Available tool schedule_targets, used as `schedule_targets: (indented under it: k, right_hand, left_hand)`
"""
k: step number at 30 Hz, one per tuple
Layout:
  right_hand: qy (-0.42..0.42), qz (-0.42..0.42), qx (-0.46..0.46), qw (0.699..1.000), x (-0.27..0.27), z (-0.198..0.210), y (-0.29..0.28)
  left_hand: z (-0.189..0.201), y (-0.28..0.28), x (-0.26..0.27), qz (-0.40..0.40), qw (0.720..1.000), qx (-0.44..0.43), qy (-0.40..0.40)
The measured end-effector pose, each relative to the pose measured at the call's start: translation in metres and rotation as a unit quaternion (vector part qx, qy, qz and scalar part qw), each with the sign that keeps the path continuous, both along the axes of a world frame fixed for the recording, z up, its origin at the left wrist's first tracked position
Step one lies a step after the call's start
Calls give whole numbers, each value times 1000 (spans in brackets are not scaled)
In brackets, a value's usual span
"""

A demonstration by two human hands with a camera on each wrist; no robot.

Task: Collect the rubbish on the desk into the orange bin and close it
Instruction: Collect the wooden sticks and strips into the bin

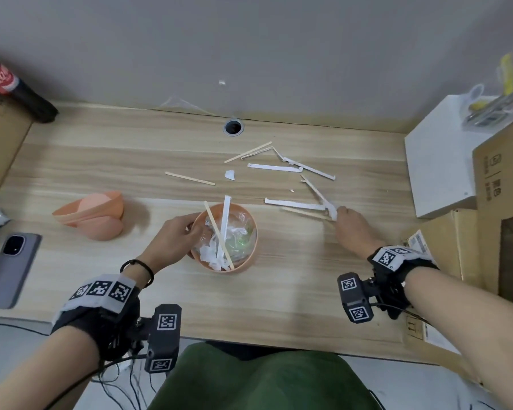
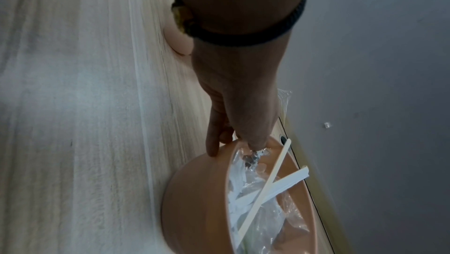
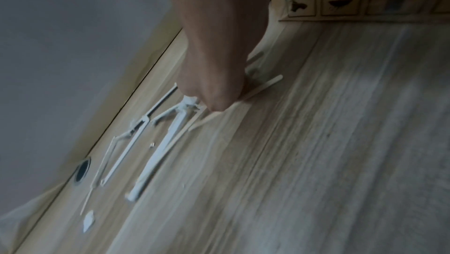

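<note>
- The left hand [image 1: 172,241] is gripping the near-left rim of the orange bin [image 1: 243,263]; in the left wrist view its thumb [image 2: 214,142] is lying on the outside wall while the other fingers are hooking over the rim into the bin.
- The right hand [image 1: 353,226] is reaching away from the body with its fingers curled, pinching the bunched ends of white paper wrappers [image 1: 296,204] together with a wooden stick [image 1: 304,213] against the counter [image 1: 279,306].
- The orange bin is standing open just to the right of the left hand and well to the left of the right hand. Crumpled clear plastic [image 1: 237,232], a white wrapper [image 1: 224,223] and a wooden stick [image 1: 218,233] are lying inside it, the two long pieces sticking out over the far rim.
- Beyond both hands, more loose rubbish is lying on the counter: white wrappers [image 1: 274,168], a small torn scrap of paper [image 1: 229,174], a single stick [image 1: 190,178] and a pair of sticks [image 1: 248,152].
- The orange lid [image 1: 92,214] is resting tilted on the counter to the left of the left hand, apart from the bin.
- Further left of that hand a phone [image 1: 11,267] is lying face down, and a dark bottle [image 1: 15,87] is lying far beyond it.
- To the right of the right hand, cardboard boxes [image 1: 498,184] and a white box [image 1: 436,167] are standing.
</note>
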State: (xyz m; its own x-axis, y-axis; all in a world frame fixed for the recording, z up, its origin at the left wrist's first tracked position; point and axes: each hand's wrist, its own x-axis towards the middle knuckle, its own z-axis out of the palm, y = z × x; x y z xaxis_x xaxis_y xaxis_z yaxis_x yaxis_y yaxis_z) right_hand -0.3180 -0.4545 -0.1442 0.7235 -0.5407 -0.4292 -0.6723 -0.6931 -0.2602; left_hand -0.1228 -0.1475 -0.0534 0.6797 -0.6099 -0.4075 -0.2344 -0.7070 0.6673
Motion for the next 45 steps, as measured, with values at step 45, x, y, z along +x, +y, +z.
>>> schedule_targets:
  k: [45]
  right_hand:
    - [168,402,-190,880,106,183,135]
  left_hand:
    - [-3,-3,22,-103,974,-56,194]
